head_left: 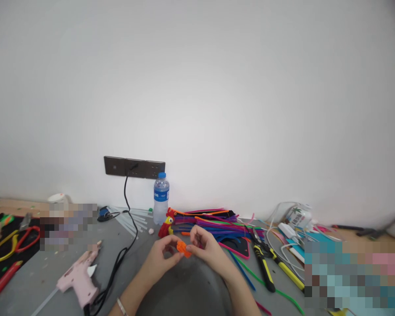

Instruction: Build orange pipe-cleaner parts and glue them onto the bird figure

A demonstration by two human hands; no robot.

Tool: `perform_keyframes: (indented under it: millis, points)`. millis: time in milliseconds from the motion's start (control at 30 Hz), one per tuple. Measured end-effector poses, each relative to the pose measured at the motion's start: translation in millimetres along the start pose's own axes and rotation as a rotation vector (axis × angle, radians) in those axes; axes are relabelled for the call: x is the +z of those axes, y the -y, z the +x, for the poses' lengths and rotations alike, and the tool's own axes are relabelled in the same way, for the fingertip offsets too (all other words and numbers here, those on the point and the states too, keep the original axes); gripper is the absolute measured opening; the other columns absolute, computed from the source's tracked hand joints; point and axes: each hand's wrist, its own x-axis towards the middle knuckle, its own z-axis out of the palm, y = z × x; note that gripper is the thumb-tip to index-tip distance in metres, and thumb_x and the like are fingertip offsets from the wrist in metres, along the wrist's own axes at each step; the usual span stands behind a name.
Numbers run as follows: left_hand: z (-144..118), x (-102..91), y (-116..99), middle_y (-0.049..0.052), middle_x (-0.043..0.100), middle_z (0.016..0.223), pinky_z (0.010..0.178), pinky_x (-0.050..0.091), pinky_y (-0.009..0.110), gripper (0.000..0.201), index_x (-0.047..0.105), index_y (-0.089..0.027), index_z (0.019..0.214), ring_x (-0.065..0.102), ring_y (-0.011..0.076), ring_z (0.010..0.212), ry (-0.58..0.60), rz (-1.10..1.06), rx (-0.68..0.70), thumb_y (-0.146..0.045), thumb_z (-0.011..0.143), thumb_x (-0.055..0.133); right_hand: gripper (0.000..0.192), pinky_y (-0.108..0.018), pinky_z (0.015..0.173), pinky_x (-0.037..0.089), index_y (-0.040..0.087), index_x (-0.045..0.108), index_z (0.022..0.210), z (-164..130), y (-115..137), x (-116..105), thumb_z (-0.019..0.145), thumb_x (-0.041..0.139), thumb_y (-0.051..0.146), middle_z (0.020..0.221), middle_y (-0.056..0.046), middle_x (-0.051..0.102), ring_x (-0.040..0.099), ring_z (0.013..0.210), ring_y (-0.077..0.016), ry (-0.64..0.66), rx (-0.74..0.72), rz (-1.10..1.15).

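currently: left hand (159, 256) + right hand (206, 248) both pinching orange pipe-cleaner piece (183, 248) | near desk (184, 289) centre | pink glue gun (79, 276) left | pliers (262, 263) right

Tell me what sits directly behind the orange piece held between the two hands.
Behind the orange piece pinched by the left hand and right hand lie a red pipe-cleaner figure, a pile of coloured pipe cleaners and a water bottle. The fingers hide part of the piece.

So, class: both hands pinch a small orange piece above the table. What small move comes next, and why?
Probably another small twist: the left hand and right hand both pinch the orange piece at their fingertips, away from the pink glue gun.
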Motion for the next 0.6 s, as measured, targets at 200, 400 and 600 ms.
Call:
perform_keyframes:
  millis: [200,400,600]
  points:
    - [0.1,-1.0,-1.4,0.004,0.066,0.08,0.065,0.047,0.024,0.012,0.064,-0.015,0.083,0.062,0.0184,0.075,-0.034,-0.011,0.016,-0.021,0.073,0.065,0.032,-0.023,0.054,0.027,0.021,0.045,0.076,0.3,-3.0,-1.0,0.076,0.072,0.039,0.066,0.007,0.037,0.032,0.059,-0.0107,-0.031,-0.026,0.036]
    - [1.3,-4.3,1.8,0.004,0.066,0.081,0.064,0.046,0.024,0.013,0.063,-0.015,0.084,0.062,0.0188,0.076,-0.065,-0.06,0.019,-0.022,0.074,0.067,0.036,-0.024,0.056,0.03,0.023,0.041,0.072,1.4,-4.2,-8.4,0.08,0.068,0.045,0.066,0.006,0.038,0.037,0.06,-0.0122,-0.08,-0.065,0.071]
    - [1.6,-3.1,-0.8,0.005,0.066,0.08,0.067,0.048,0.025,0.015,0.064,-0.015,0.084,0.062,0.0195,0.077,-0.048,-0.104,0.018,-0.024,0.073,0.07,0.039,-0.024,0.052,0.023,0.022,0.039,0.069,1.2,-2.6,0.9,0.075,0.072,0.043,0.063,0.008,0.034,0.029,0.056,-0.0102,-0.018,-0.014,0.068]
